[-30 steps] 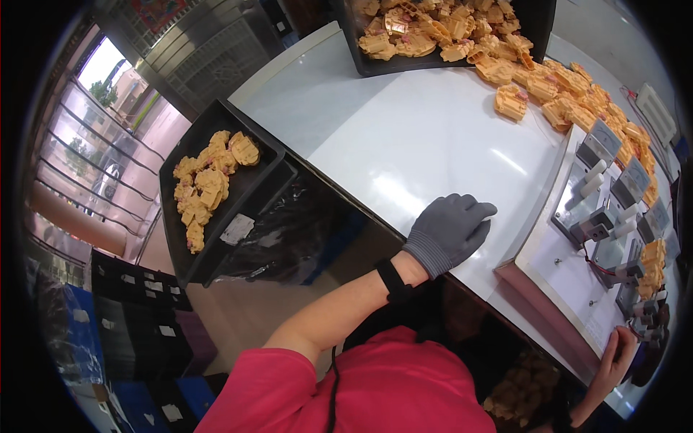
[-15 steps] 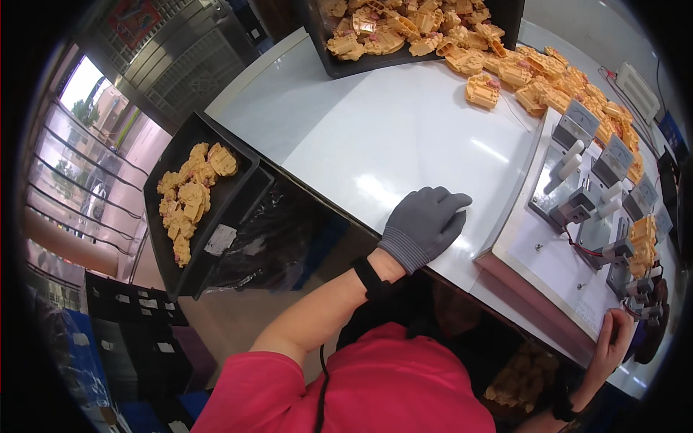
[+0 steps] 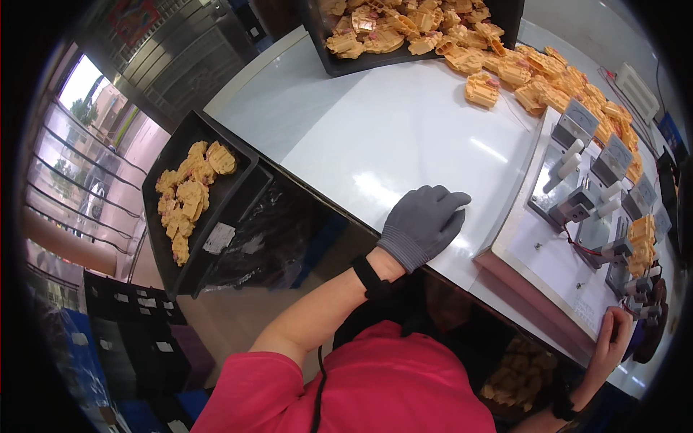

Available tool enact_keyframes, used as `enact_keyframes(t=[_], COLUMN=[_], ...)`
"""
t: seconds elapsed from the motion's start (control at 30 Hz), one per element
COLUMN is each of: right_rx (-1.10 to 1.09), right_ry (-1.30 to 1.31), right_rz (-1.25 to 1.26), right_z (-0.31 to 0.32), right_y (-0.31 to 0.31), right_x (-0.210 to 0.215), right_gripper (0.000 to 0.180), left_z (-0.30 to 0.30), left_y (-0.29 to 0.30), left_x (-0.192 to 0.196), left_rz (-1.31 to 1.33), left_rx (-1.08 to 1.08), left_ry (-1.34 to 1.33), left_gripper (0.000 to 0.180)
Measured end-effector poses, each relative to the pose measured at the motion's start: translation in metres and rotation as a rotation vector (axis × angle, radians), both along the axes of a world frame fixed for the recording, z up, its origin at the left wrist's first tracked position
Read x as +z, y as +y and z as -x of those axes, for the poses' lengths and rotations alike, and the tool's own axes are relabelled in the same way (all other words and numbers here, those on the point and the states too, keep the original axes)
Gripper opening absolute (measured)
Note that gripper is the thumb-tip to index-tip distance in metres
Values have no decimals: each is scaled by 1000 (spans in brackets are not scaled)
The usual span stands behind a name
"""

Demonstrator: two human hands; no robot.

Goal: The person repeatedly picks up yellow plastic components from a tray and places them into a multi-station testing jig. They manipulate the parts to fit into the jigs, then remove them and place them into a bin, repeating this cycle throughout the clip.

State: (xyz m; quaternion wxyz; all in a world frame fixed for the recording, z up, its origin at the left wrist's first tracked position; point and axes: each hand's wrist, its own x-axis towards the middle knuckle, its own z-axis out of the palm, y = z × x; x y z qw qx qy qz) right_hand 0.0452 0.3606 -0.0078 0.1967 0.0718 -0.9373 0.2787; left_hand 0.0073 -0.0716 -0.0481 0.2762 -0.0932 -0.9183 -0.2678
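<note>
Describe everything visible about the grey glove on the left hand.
The grey glove looks like a knitted fabric work glove with a ribbed cuff ending at the wrist, just above a black wristband. It covers the whole left hand, which lies palm down with fingers loosely curled on the white table, near its front edge and beside the white test board. It holds nothing.

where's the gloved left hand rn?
In the head view, the left hand, in a grey glove, rests flat on the white table near its front edge, just left of the test fixture board.
</note>
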Motion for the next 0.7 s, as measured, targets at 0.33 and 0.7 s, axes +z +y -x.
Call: enact_keyframes(t=[0.33, 0.7], right_rx=[-35, -29], right_ry=[-24, -5], right_rz=[38, 43], right_z=[1, 2], right_y=[-9, 2], right_x=[5, -3], right_gripper=[12, 11], left_z=[0, 0], left_y=[0, -1], left_x=[0, -1], left_rz=[3, -1], left_rx=[-7, -17], left_ry=[12, 0], left_gripper=[17, 18])
